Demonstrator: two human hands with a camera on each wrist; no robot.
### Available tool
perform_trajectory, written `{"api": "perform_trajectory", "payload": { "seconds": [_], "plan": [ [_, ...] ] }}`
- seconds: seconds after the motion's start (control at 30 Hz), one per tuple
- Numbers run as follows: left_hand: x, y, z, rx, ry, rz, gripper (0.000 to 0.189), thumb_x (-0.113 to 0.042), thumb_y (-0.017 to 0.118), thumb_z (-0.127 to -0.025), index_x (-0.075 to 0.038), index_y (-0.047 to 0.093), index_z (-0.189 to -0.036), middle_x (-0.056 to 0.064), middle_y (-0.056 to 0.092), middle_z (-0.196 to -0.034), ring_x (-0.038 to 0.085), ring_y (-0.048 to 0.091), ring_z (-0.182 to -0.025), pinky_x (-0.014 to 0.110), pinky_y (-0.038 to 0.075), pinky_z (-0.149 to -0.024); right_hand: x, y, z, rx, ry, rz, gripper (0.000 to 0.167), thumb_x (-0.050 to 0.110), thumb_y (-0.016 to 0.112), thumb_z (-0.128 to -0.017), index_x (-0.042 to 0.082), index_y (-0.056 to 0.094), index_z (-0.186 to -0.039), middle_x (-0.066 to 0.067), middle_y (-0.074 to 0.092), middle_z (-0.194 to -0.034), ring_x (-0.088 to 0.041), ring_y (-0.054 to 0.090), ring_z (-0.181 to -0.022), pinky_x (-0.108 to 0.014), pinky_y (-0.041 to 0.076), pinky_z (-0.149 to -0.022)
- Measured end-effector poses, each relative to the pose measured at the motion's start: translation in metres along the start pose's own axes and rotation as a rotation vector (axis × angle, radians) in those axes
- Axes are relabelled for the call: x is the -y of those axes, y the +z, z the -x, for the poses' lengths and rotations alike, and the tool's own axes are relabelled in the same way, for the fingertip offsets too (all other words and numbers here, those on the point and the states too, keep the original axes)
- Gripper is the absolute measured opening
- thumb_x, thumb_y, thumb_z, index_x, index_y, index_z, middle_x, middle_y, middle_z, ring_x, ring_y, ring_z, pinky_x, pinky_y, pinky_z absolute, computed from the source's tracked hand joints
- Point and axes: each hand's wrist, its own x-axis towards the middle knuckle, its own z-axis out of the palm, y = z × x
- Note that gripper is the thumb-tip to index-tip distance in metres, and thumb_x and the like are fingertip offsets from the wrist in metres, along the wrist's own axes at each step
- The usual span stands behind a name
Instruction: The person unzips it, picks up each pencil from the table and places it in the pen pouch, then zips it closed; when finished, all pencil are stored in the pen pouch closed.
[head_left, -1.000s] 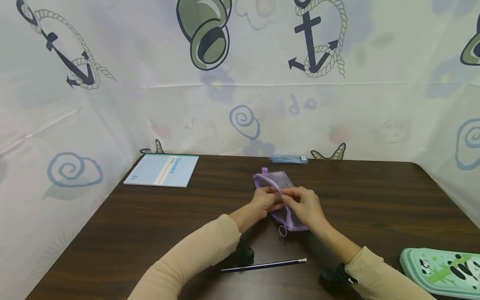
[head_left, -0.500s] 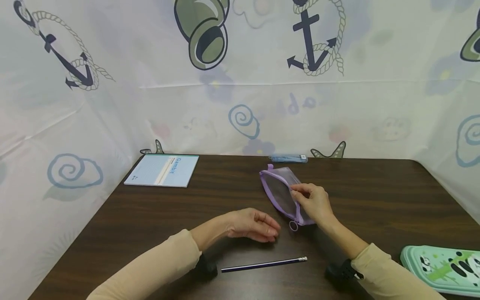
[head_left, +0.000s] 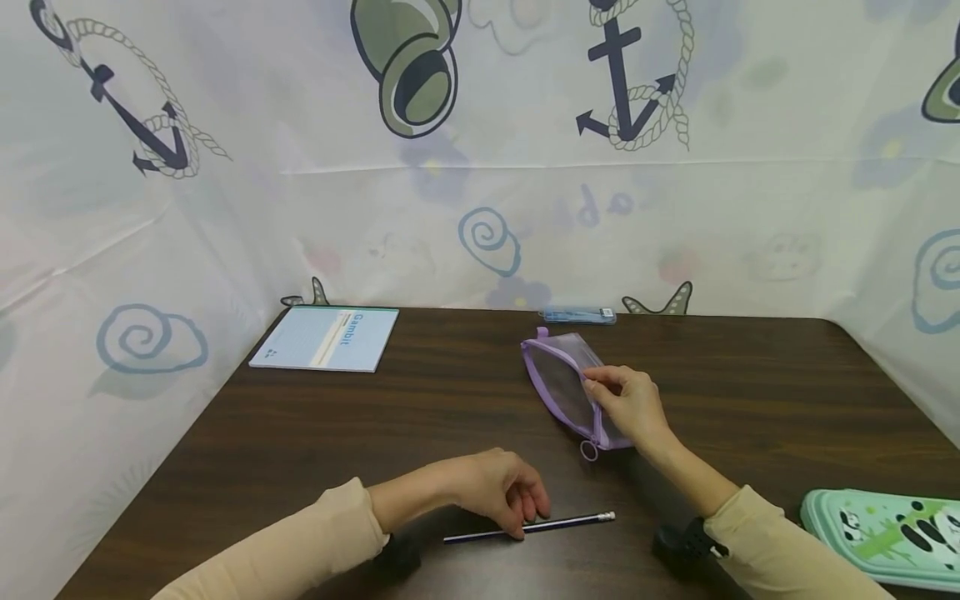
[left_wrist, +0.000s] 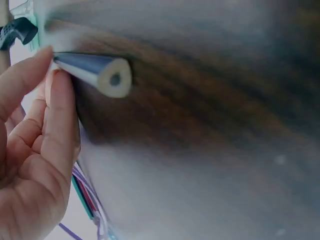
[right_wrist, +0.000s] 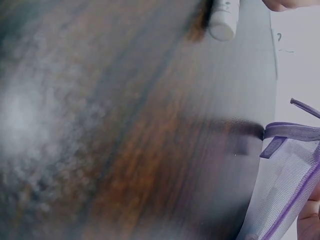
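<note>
A dark blue, white-striped pencil lies on the brown table. My left hand reaches over it and pinches its middle between thumb and fingers; in the left wrist view, the pencil points its flat, unsharpened end at the camera. Its eraser end faces right. Behind it, a purple-trimmed mesh zip pouch lies with its mouth spread apart. My right hand holds the right rim of that mouth between thumb and fingers. The right wrist view catches only the pouch's mesh side and part of the hand.
A light blue notebook rests at the back left. Near the back edge lies a small blue packet. A mint panda-print pencil case sits at the front right. Patterned cloth hangs behind the table.
My left hand has let go of the pouch and moved back toward me, down onto the pencil. The pouch mouth has widened and shifted slightly right, with my right hand still on its rim.
</note>
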Motion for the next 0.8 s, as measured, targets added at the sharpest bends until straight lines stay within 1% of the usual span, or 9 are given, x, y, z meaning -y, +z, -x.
{"api": "perform_trajectory", "payload": {
  "seconds": [0.1, 0.17, 0.23, 0.3, 0.4, 0.53, 0.63, 0.67, 0.8],
  "plan": [
    [-0.005, 0.000, 0.000, -0.016, 0.012, -0.201, 0.024, 0.004, 0.075, -0.072, -0.011, 0.068, -0.089, -0.011, 0.060, -0.073, -0.004, 0.056, -0.064, 0.012, 0.051, -0.059, 0.000, 0.000, 0.000, 0.003, 0.001, 0.002, 0.014, 0.002, 0.065, -0.086, -0.002, 0.071, -0.099, -0.013, 0.068, -0.077, -0.002, 0.051, -0.053, -0.017, 0.047, -0.049],
    [-0.007, 0.000, -0.001, -0.028, 0.013, -0.297, 0.024, 0.004, 0.074, -0.072, -0.013, 0.068, -0.086, -0.013, 0.059, -0.070, -0.005, 0.055, -0.063, 0.011, 0.050, -0.058, 0.000, -0.001, 0.000, 0.003, 0.003, 0.007, 0.015, 0.002, 0.066, -0.086, -0.002, 0.071, -0.099, -0.013, 0.068, -0.077, -0.002, 0.051, -0.054, -0.017, 0.047, -0.049],
    [-0.009, -0.001, -0.002, -0.041, 0.013, -0.352, 0.024, 0.005, 0.074, -0.071, -0.015, 0.068, -0.083, -0.014, 0.058, -0.069, -0.005, 0.054, -0.063, 0.010, 0.049, -0.057, 0.001, -0.002, 0.000, 0.001, 0.004, 0.009, 0.015, 0.002, 0.065, -0.086, -0.002, 0.071, -0.099, -0.013, 0.068, -0.077, -0.002, 0.051, -0.054, -0.017, 0.047, -0.049],
    [-0.008, -0.002, -0.003, -0.049, 0.016, -0.365, 0.023, 0.004, 0.074, -0.071, -0.015, 0.068, -0.081, -0.015, 0.058, -0.068, -0.006, 0.054, -0.063, 0.010, 0.049, -0.057, 0.000, -0.002, 0.000, 0.001, 0.003, 0.008, 0.015, 0.002, 0.066, -0.086, -0.002, 0.071, -0.099, -0.013, 0.068, -0.077, -0.003, 0.051, -0.054, -0.017, 0.047, -0.049],
    [-0.004, -0.006, -0.004, -0.036, -0.011, -0.239, 0.021, 0.006, 0.072, -0.071, -0.012, 0.068, -0.081, -0.013, 0.059, -0.068, -0.004, 0.056, -0.064, 0.011, 0.049, -0.057, 0.000, -0.003, 0.000, 0.005, 0.001, 0.003, 0.015, 0.002, 0.065, -0.086, -0.002, 0.071, -0.099, -0.013, 0.068, -0.077, -0.003, 0.051, -0.054, -0.017, 0.047, -0.049],
    [0.003, -0.012, -0.004, 0.000, -0.063, 0.042, 0.020, 0.011, 0.068, -0.072, -0.005, 0.069, -0.083, -0.007, 0.061, -0.069, 0.002, 0.057, -0.065, 0.014, 0.049, -0.056, 0.000, -0.003, 0.000, 0.004, -0.003, 0.008, 0.015, 0.002, 0.066, -0.086, -0.002, 0.071, -0.099, -0.013, 0.068, -0.078, -0.002, 0.051, -0.054, -0.017, 0.047, -0.050],
    [0.009, -0.018, -0.003, 0.036, -0.093, 0.204, 0.021, 0.013, 0.062, -0.074, -0.001, 0.068, -0.088, -0.002, 0.062, -0.072, 0.006, 0.058, -0.067, 0.017, 0.050, -0.056, 0.000, -0.004, 0.000, -0.007, -0.007, 0.012, 0.014, 0.002, 0.066, -0.085, -0.002, 0.071, -0.098, -0.014, 0.068, -0.078, -0.002, 0.051, -0.054, -0.016, 0.047, -0.049],
    [0.011, -0.021, -0.002, 0.049, -0.102, 0.248, 0.021, 0.013, 0.061, -0.075, 0.000, 0.067, -0.090, -0.001, 0.063, -0.072, 0.007, 0.058, -0.067, 0.018, 0.051, -0.057, 0.000, -0.004, 0.000, -0.010, -0.012, 0.013, 0.014, 0.001, 0.066, -0.085, -0.002, 0.071, -0.098, -0.014, 0.068, -0.078, -0.001, 0.051, -0.054, -0.016, 0.047, -0.049],
    [0.014, -0.034, 0.001, 0.081, -0.128, 0.363, 0.018, 0.005, 0.061, -0.082, 0.002, 0.064, -0.099, 0.000, 0.064, -0.077, 0.010, 0.062, -0.074, 0.023, 0.054, -0.065, 0.000, -0.005, 0.000, -0.015, -0.014, 0.009, 0.014, 0.001, 0.066, -0.085, -0.003, 0.071, -0.097, -0.015, 0.069, -0.079, -0.001, 0.051, -0.054, -0.015, 0.047, -0.049]
  ]
}}
